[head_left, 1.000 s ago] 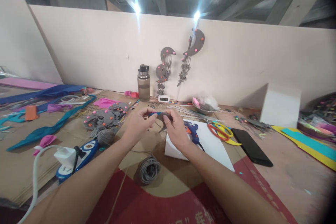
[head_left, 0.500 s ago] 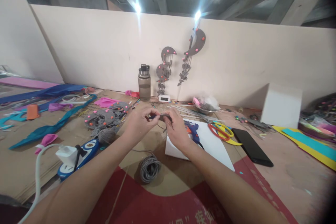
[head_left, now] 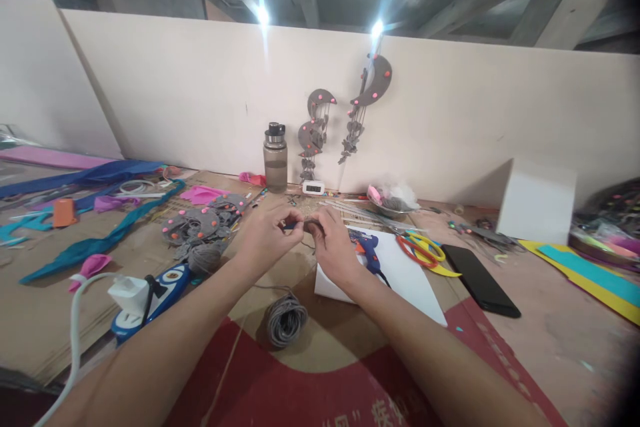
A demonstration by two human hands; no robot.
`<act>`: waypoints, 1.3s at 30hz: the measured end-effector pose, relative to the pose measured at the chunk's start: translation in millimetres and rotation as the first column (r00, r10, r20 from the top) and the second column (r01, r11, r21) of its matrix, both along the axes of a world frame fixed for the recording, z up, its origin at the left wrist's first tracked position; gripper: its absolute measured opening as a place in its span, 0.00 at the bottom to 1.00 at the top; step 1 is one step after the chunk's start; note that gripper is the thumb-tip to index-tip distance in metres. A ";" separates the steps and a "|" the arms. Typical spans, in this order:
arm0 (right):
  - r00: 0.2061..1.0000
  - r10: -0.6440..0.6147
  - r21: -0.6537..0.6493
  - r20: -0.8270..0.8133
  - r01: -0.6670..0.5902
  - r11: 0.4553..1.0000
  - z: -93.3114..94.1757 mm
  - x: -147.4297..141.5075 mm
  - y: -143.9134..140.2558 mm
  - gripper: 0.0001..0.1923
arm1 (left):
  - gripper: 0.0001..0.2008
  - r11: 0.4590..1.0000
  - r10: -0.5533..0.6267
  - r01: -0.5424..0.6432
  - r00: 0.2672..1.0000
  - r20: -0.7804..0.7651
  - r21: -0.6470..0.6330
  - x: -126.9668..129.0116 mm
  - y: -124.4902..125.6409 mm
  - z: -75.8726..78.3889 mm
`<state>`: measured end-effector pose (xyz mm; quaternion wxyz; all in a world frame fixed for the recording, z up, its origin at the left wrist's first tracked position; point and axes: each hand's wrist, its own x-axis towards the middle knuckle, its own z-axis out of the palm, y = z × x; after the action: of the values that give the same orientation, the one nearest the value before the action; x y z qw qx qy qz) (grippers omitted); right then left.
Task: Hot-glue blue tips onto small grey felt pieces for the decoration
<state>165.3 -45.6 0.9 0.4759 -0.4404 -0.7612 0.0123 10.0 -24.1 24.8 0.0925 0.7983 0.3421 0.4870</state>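
Cluttered cardboard [head_left: 327,347], pale partition [head_left: 200,93] behind (left hand [head_left: 267,235], right hand [head_left: 333,243]: grip closed on dark piece [head_left: 312,222])

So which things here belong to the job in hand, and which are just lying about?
Likely the job:
dark piece held between left hand and right hand
grey yarn coil

Apparently just lying about:
black phone
water bottle
white digital display

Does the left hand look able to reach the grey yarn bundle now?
Probably yes: the grey yarn bundle lies close and uncovered, though the left hand seems busy pinching a small dark piece.
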 end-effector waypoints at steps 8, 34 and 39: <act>1.000 -0.003 -0.017 0.023 0.003 1.000 0.3 0.1 0.4 0.08 | 0.05 0.999 0.013 -0.012 1.000 -0.028 0.030 -1.9 1.2 0.4; 0.984 0.019 -0.154 -0.177 -0.047 0.987 0.7 -3.7 3.1 0.06 | 0.05 0.978 -0.032 0.047 0.996 0.081 -0.201 -1.7 7.4 -5.4; 0.838 -0.043 -0.366 -0.544 -0.191 0.911 -4.3 -6.2 9.1 0.05 | 0.16 0.806 -0.044 0.262 0.921 0.388 -0.530 -0.6 14.9 -12.0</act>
<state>159.0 -36.5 -3.3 0.5678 -0.4774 -0.5934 0.3124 9.4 -9.2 12.8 0.4280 0.6566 0.3831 0.4889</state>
